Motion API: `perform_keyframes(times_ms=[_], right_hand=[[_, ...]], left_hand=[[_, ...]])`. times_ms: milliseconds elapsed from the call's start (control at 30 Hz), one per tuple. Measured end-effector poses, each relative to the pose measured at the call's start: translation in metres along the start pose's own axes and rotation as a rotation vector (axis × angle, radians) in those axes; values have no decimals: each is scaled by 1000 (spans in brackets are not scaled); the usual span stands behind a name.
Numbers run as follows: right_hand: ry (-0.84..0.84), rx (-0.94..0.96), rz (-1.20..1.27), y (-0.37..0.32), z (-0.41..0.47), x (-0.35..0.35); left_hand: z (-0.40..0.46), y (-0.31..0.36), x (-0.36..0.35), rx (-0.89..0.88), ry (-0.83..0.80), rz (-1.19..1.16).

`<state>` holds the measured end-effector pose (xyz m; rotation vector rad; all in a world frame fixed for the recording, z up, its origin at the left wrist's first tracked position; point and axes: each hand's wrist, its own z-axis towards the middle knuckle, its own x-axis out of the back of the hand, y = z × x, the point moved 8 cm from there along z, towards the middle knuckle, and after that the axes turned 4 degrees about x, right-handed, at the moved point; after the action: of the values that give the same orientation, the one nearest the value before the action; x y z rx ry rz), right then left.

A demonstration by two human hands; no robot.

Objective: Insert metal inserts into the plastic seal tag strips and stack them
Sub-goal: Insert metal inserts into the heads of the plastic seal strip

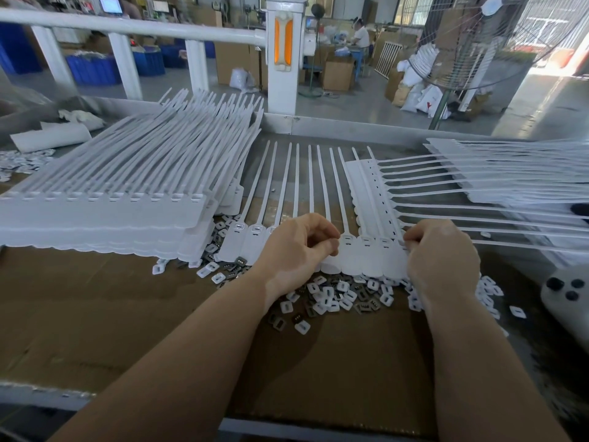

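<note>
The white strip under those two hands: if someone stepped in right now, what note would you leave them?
Left hand: fingers curled, pinching something small over the middle of the strip on the table.
Right hand: fingers curled at the strip's right end; what they hold is hidden.
Loose inserts lie scattered on the cardboard just below the strip.
Done: a tall stack of strips on the left.
Left: this strip's remaining slots, then the pile on the right.

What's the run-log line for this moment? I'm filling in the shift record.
stage: inserting | left hand: fingers curled over seal strip | right hand: pinching strip's right end | loose inserts: heaped on cardboard | finished stack: left
</note>
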<state>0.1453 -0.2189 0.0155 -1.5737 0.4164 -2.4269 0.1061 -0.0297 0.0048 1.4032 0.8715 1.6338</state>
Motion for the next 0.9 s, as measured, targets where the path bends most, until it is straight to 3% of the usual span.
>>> perform_keyframes(times_ms=[600, 900], right_hand=[[-18, 46, -167, -8, -4, 1], [-31, -47, 49, 5, -1, 0]], left_hand=[[-1, 0, 0, 3, -3, 15], [-1, 1, 0, -1, -2, 30]])
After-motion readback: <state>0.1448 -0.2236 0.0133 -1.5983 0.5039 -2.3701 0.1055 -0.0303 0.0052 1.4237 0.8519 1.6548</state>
